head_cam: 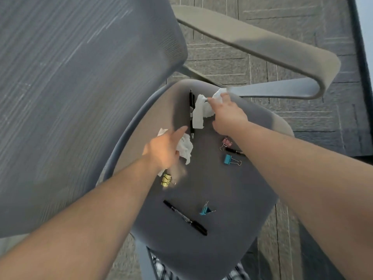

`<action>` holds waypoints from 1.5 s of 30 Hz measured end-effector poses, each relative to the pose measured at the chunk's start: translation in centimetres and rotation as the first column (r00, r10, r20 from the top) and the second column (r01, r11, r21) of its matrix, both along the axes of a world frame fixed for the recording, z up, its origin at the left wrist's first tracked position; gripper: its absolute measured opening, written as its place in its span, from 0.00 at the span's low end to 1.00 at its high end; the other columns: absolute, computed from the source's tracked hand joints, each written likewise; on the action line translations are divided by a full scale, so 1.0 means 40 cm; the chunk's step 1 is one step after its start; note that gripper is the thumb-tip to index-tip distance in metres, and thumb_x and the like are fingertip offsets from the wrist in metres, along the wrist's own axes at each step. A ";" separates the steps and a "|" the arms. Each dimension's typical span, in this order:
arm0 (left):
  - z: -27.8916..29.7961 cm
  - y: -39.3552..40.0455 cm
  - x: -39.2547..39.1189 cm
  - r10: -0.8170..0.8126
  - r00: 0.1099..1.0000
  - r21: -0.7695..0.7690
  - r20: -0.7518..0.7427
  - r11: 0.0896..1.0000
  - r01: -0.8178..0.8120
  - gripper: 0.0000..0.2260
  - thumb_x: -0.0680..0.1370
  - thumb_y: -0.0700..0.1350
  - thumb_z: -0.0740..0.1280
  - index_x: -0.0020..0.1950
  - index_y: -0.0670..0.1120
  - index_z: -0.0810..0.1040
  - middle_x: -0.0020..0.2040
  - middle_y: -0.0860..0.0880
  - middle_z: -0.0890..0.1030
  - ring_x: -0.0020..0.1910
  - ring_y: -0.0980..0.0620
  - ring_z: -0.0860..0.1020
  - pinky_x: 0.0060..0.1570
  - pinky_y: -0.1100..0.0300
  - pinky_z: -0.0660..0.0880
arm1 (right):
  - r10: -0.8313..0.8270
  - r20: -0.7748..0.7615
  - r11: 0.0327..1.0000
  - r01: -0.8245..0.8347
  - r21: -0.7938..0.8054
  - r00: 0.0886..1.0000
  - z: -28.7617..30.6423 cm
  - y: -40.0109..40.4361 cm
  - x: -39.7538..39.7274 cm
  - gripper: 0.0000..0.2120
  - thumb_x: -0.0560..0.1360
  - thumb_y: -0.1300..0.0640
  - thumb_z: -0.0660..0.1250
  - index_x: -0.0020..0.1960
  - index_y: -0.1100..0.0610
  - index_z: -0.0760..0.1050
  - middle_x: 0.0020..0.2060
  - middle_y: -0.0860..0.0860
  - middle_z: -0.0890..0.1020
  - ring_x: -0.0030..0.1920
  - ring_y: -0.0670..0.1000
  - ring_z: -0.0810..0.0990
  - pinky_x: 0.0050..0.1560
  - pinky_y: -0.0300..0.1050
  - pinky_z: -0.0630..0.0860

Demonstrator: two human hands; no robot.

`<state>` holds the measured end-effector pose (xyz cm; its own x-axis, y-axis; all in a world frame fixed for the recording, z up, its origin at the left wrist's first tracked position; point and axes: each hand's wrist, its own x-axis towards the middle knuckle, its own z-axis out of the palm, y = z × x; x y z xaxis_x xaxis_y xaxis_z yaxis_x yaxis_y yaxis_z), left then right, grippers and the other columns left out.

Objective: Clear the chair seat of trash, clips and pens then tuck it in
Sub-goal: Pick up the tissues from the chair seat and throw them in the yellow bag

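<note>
The grey chair seat (226, 188) fills the middle of the view. My left hand (164, 149) is closed around a crumpled white tissue (185, 147). At the seat's far side my right hand (228, 113) grips another crumpled white tissue (198, 111). A black pen (191, 110) lies just left of that tissue. Near the seat's front lies a black marker (184, 217), with a blue binder clip (205, 209) to its right. A yellow clip (166, 179) sits under my left wrist. A pink clip (226, 142), a short black pen (234, 151) and another blue clip (231, 159) lie beside my right forearm.
The chair's mesh backrest (76, 98) rises at the left. A grey armrest (272, 51) arches over the seat's far right side. Patterned grey carpet (302, 23) surrounds the chair. Checked fabric (161, 267) shows below the seat's front edge.
</note>
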<state>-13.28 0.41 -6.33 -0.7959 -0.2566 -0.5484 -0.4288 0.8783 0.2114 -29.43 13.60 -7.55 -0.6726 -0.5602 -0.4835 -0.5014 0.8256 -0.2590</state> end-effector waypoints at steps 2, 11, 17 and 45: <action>-0.017 -0.003 0.005 -0.013 1.000 -0.011 -0.008 1.000 0.013 0.20 0.71 0.41 0.61 0.63 0.49 0.68 0.62 0.48 0.72 0.56 0.41 0.77 0.52 0.48 0.77 | 0.015 -0.008 1.000 -0.015 0.005 1.000 -0.019 0.005 0.002 0.26 0.72 0.62 0.65 0.68 0.50 0.64 0.69 0.59 0.59 0.58 0.65 0.72 0.50 0.59 0.77; 0.058 -0.028 0.020 -0.068 0.996 -0.129 0.053 0.989 0.074 0.15 0.72 0.45 0.67 0.57 0.44 0.72 0.58 0.46 0.72 0.53 0.41 0.77 0.43 0.53 0.71 | -0.007 -0.104 0.988 -0.009 -0.154 0.995 0.029 0.064 0.035 0.10 0.75 0.57 0.60 0.52 0.62 0.73 0.53 0.60 0.74 0.52 0.63 0.75 0.42 0.50 0.70; 0.088 -0.060 0.017 -0.097 0.994 -0.155 0.059 0.982 0.105 0.14 0.73 0.46 0.65 0.58 0.44 0.71 0.58 0.47 0.72 0.54 0.44 0.76 0.49 0.53 0.74 | -0.301 0.024 0.908 0.294 -0.298 0.953 0.053 0.035 0.052 0.13 0.77 0.52 0.58 0.57 0.60 0.64 0.46 0.59 0.79 0.46 0.61 0.79 0.39 0.49 0.70; 0.279 0.196 0.015 -0.636 0.767 -0.128 -0.079 0.770 0.625 0.17 0.73 0.43 0.64 0.61 0.46 0.70 0.59 0.46 0.70 0.55 0.43 0.75 0.48 0.51 0.75 | -0.687 -0.188 0.720 0.625 -0.301 0.702 0.232 0.330 0.485 0.09 0.71 0.61 0.66 0.48 0.66 0.75 0.46 0.62 0.78 0.49 0.64 0.77 0.41 0.51 0.70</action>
